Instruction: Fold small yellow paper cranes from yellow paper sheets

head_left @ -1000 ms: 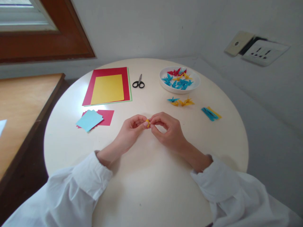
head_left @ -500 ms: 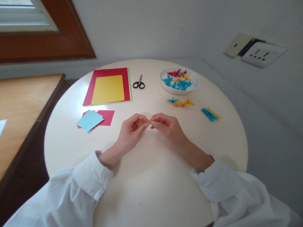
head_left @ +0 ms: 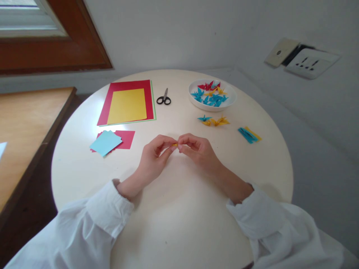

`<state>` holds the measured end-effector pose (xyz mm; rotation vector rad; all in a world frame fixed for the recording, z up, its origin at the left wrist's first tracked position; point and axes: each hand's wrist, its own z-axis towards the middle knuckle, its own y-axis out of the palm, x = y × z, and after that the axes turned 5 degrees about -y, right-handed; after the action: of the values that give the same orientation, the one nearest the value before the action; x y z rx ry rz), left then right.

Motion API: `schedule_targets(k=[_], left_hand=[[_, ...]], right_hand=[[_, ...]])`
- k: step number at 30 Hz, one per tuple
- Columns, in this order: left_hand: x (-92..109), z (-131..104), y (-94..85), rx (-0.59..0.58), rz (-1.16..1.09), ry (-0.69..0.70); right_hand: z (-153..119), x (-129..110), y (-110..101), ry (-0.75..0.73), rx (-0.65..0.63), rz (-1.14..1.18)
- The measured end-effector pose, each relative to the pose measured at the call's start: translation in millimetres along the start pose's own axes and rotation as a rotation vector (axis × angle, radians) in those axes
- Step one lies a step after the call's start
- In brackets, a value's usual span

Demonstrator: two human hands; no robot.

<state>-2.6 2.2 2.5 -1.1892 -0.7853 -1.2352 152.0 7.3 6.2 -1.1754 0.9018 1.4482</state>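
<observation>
One rnd tbl [head_left: 179, 216] nr wall [head_left: 168, 37]

Yellow paper piece [head_left: 175, 145] mostly hidden, shape unclear.

Yellow on the folded paper [head_left: 175, 145], white on the sleeves [head_left: 108, 209] and dish [head_left: 212, 108], cream on the worktop [head_left: 179, 216]. Blue, yellow and red among the paper cranes [head_left: 216, 100]; yellow over red on the large sheets [head_left: 127, 105], pale blue over crimson on the small sheets [head_left: 106, 143].
</observation>
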Motion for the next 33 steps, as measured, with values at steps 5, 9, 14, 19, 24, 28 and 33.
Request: schedule_targets(k=[5, 9, 14, 19, 24, 28, 33], left_hand=[[0.0, -0.4, -0.6, 0.007, 0.005, 0.036], [-0.9, -0.4, -0.7, 0.002, -0.008, 0.036], [-0.6, -0.9, -0.5, -0.003, -0.001, 0.038], [-0.5, -1.0, -0.9, -0.007, -0.003, 0.054], [-1.6, -0.9, -1.0, -0.001, -0.004, 0.057], [-1.0, -0.8, -0.7, -0.008, -0.038, 0.051], [0.4, -0.7, -0.3, -0.027, -0.07, 0.011]], right_hand=[[0.5, -3.1, -1.6, 0.032, -0.054, -0.015], [1.4, -4.4, -2.0, 0.069, -0.061, -0.019], [1.6, -4.3, -0.2, 0.11, -0.027, 0.018], [2.0, -3.6, 1.3, 0.166, -0.015, 0.077], [3.0, -3.7, 2.8, 0.188, -0.004, 0.12], [2.4, -3.7, 4.0, 0.215, 0.007, 0.162], [0.6, -2.4, 5.8, 0.263, 0.018, 0.238]])
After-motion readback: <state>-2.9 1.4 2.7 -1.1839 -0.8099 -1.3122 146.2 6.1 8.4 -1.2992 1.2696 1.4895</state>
